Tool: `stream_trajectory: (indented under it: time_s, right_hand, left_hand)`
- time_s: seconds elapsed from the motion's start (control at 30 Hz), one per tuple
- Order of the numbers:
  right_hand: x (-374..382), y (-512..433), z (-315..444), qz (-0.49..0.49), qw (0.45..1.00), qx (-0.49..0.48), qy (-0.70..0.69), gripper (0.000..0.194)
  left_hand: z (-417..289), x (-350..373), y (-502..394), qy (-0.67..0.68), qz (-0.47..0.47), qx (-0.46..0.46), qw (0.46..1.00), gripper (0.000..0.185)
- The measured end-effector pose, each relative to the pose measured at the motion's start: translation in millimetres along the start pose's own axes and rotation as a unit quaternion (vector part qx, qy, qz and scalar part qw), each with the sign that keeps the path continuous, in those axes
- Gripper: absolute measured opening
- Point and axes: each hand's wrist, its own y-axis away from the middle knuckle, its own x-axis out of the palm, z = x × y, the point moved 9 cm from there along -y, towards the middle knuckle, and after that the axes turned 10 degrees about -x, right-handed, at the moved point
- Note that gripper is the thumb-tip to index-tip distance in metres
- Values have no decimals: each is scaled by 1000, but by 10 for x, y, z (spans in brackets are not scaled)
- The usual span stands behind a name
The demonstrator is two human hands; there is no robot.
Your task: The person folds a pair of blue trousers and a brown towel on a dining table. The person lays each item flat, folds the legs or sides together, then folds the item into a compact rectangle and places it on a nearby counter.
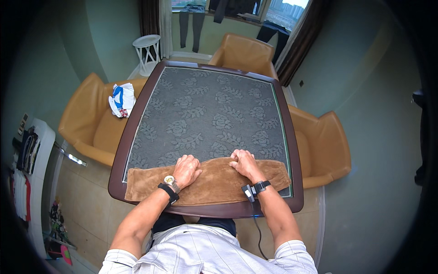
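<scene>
A brown plush cloth garment, perhaps trousers folded lengthwise (212,185), lies across the near edge of a table with a grey floral cloth top (212,113). On its left-middle part rests my left hand (187,170), palm down with fingers bent. My right hand (243,163) is at the garment's far edge, right of the middle, fingers curled, with thumb and forefinger near the edge. Whether either hand pinches the fabric is not clear. A watch and a black strap are on my left wrist; a black strap with a small cabled device is on my right.
Tan armchairs stand at the left (82,120), right (318,150) and far side (244,51) of the table. Folded white and blue clothing (123,99) lies on the left one. A white stool (147,42) and a white shelf (41,154) are at the left.
</scene>
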Motion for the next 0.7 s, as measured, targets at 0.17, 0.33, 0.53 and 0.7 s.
stream_trajectory:
  time_s: [0.17,0.33,0.53,0.7]
  right_hand:
    - [-151,315,245,-126,985,-117,-30,20]
    - [-69,465,195,-159,972,-167,-45,20]
    - [-230,627,380,-221,963,-148,-42,38]
    - [-218,636,359,-211,970,-125,-7,47]
  left_hand:
    - [-39,30,52,42,8,28,999,27]
    - [-290,-169,18,59,-63,68,994,43]
    - [-279,79,-2,21,23,86,996,33]
    - [-359,59,99,4,-25,123,992,29]
